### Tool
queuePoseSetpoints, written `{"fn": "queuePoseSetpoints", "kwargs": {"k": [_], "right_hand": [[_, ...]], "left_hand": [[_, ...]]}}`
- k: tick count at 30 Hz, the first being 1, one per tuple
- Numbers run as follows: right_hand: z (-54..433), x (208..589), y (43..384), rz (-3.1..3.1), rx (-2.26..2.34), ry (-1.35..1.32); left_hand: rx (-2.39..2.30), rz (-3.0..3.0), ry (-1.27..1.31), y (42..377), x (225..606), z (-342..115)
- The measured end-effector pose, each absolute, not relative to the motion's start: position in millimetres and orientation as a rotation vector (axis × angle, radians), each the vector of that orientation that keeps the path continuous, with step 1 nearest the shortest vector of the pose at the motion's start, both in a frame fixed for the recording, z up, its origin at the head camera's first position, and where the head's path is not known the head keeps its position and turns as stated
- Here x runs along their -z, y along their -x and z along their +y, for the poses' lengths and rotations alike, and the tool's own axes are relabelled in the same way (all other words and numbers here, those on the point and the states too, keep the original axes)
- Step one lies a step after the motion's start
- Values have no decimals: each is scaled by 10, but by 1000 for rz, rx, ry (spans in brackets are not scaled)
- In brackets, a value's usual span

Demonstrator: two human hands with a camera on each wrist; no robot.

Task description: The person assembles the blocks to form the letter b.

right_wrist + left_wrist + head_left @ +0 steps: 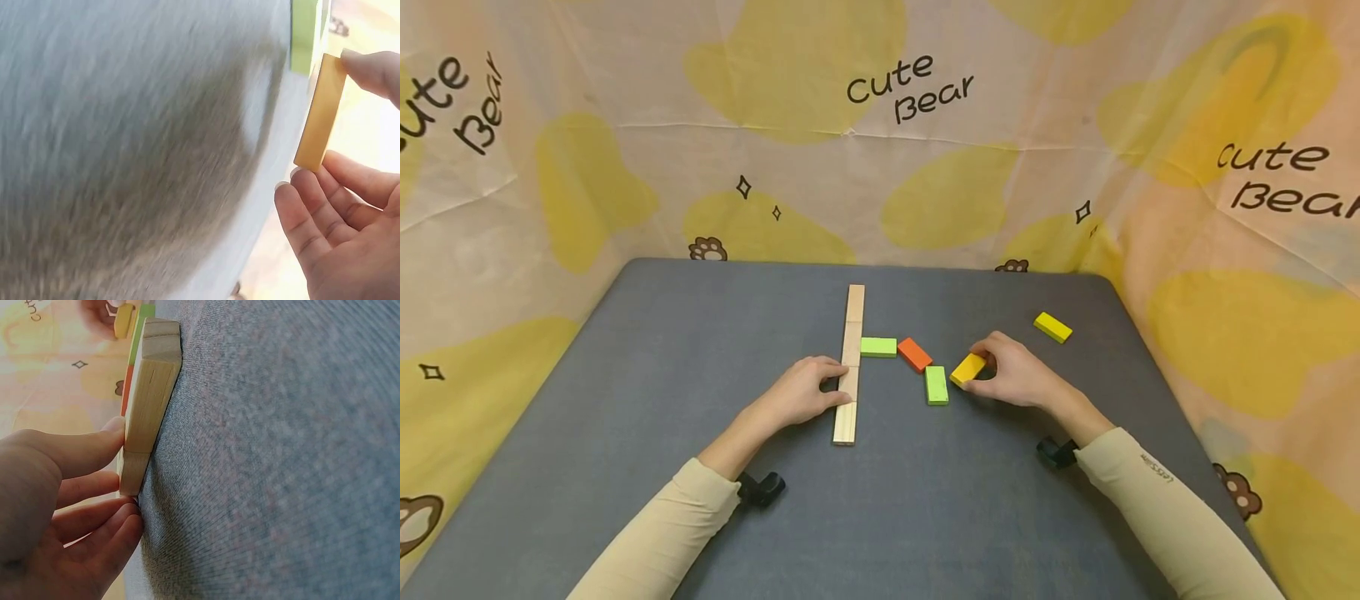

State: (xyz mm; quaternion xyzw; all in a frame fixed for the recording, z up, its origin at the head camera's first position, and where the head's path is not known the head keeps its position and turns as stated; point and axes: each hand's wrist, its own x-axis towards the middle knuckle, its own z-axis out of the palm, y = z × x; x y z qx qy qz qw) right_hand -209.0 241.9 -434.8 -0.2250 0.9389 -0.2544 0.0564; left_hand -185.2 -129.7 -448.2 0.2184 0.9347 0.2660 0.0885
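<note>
A row of plain wooden blocks (853, 333) lies end to end on the grey table. My left hand (805, 390) is at the row's left side, thumb and forefinger spread along one wooden block (150, 406) and touching it. Some of its fingertips are hidden behind the wood in the left wrist view. My right hand (1018, 372) pinches an orange-yellow block (967, 369) by its two ends, thumb at one and fingers at the other. It is tilted beside a light green block (936, 386). An orange-red block (914, 355) and another green block (878, 347) link toward the wooden row.
A bright yellow block (1052, 327) lies alone at the far right of the table (625, 400). Patterned cloth (820, 192) hangs around the back and sides. Black wrist cameras (762, 489) sit under both forearms.
</note>
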Motion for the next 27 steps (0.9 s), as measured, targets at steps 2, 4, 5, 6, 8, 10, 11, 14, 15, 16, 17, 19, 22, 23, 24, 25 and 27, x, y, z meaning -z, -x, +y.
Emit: {"fn": "queuePoseSetpoints", "kwargs": {"k": [2,4,5,6,8,10,11,14,15,16,17,19,22,23,24,25,27], "right_hand": [[2364,4331,2050,2842,783,711],[2318,4315,2015,2837,788,739],[2297,4306,1998,2837,790,749],[2276,4296,1981,2835,792,759],[2234,4272,1945,2828,796,775],[2193,4260,1912,2826,793,789],[2168,4254,1895,2826,790,788],[2090,4249,1844,2824,776,797],[2065,4255,1831,2824,772,804],[2036,4257,1816,2824,769,807],[2011,4264,1805,2822,763,815],[1965,4274,1782,2818,758,832],[1904,4286,1748,2818,747,845],[1885,4286,1736,2819,742,852],[1866,4289,1724,2822,736,858],[1847,4293,1715,2826,731,868],[1811,4303,1702,2836,716,887]], "left_hand": [[-790,2782,-649,1855,4483,-1297],[-792,2781,-647,1857,4484,-1297],[-793,2781,-647,1858,4486,-1297],[-793,2782,-646,1856,4484,-1297],[-793,2784,-644,1855,4486,-1297],[-794,2786,-645,1856,4489,-1297],[-795,2785,-643,1857,4491,-1297],[-792,2782,-639,1860,4499,-1298],[-794,2779,-637,1860,4499,-1298],[-794,2778,-637,1860,4499,-1298],[-794,2775,-635,1859,4498,-1299],[-796,2775,-638,1857,4493,-1299],[-792,2781,-654,1863,4493,-1300],[-792,2781,-657,1863,4492,-1300],[-791,2782,-659,1864,4492,-1300],[-792,2782,-658,1864,4491,-1301],[-791,2780,-652,1864,4492,-1302]]}}
